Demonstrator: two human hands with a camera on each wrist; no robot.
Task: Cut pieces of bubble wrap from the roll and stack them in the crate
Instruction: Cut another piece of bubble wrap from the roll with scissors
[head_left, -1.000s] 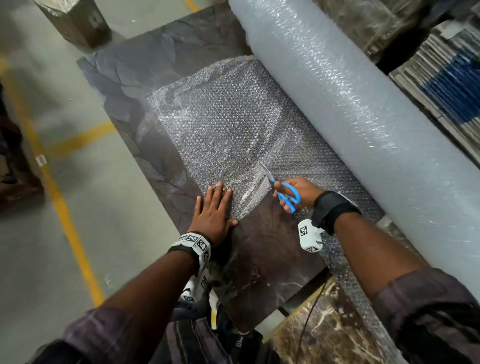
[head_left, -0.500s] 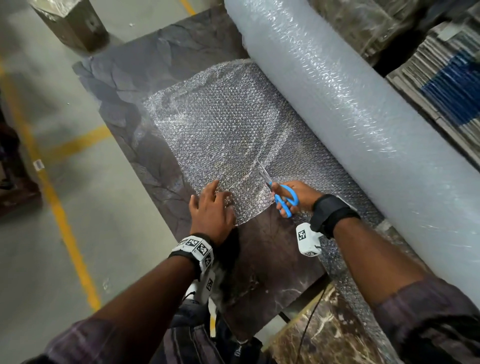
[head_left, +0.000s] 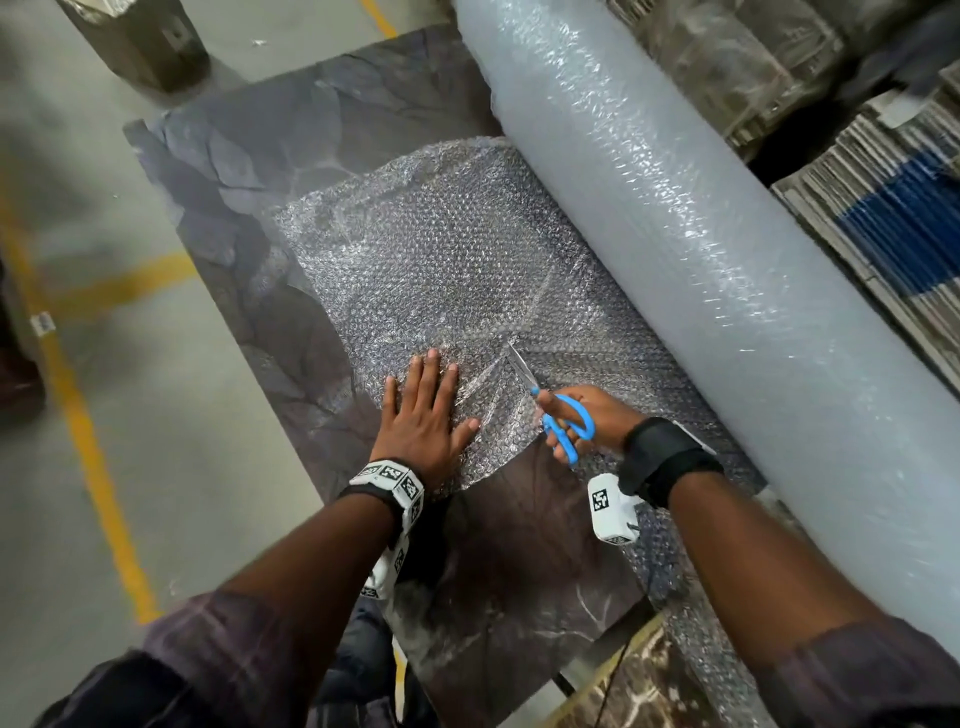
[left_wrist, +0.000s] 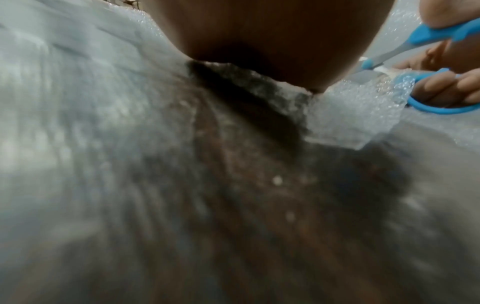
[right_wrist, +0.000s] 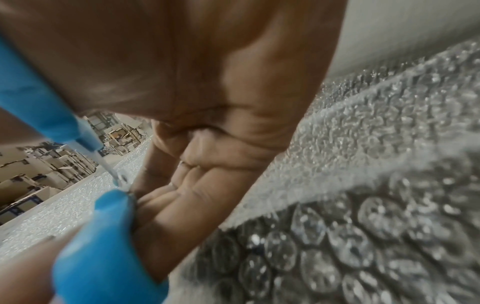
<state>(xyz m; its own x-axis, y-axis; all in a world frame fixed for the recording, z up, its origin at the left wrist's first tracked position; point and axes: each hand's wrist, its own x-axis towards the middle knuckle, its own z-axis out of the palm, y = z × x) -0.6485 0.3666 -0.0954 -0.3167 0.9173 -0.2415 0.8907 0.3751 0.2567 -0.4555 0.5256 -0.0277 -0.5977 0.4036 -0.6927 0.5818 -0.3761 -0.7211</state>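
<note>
On bubble wrap (head_left: 441, 270), left hand (head_left: 423, 421) has flattened (fingers straight).

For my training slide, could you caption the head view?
Left hand flat on the clear bubble wrap sheet while right hand cuts it with blue-handled scissors.

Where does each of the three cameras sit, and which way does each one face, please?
Head: on the head, looking down at the clear bubble wrap sheet; both forearms, flat left hand, right hand show.
Left wrist: low over the sheet, facing forward past the palm.
Right wrist: beneath the right hand, looking along curled fingers.
Shared: all three show the blue-handled scissors.
</note>
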